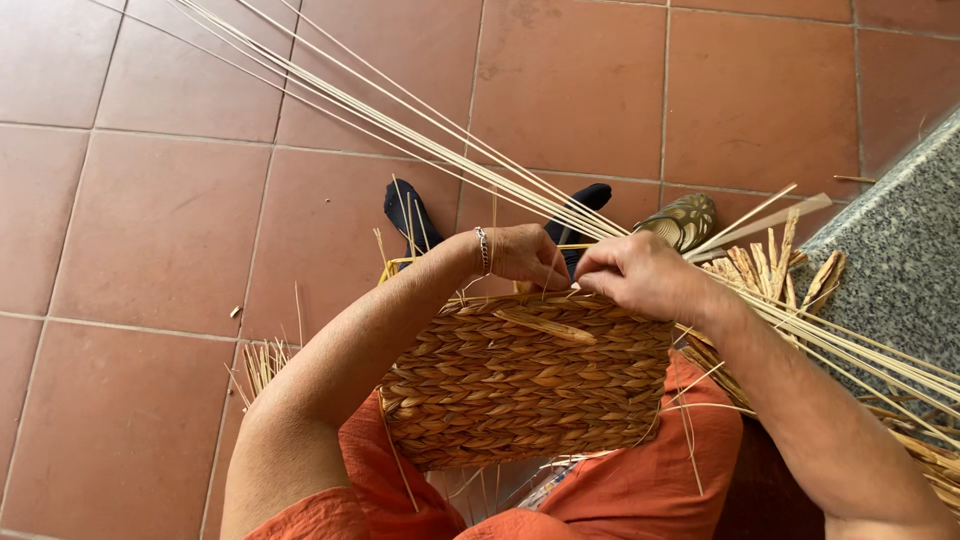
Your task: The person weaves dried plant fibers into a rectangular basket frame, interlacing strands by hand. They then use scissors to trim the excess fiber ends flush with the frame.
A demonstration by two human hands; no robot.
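Observation:
A woven straw basket (525,385) of braided tan fibre rests on my lap, its rim turned away from me. My left hand (525,255), with a silver bracelet at the wrist, pinches fibre at the far rim. My right hand (640,275) grips the same rim just to the right, fingers closed on the strands. A bundle of long pale reeds (400,110) runs from the upper left, passes between my hands and goes on to the lower right. One loose flat strand (545,327) lies across the basket's top.
Terracotta floor tiles (150,230) spread all around. A grey speckled stone slab (890,270) stands at the right with dry straw (770,270) piled against it. A patterned slipper (685,220) and my dark-socked feet (410,215) lie beyond the basket. Orange cloth (620,490) covers my legs.

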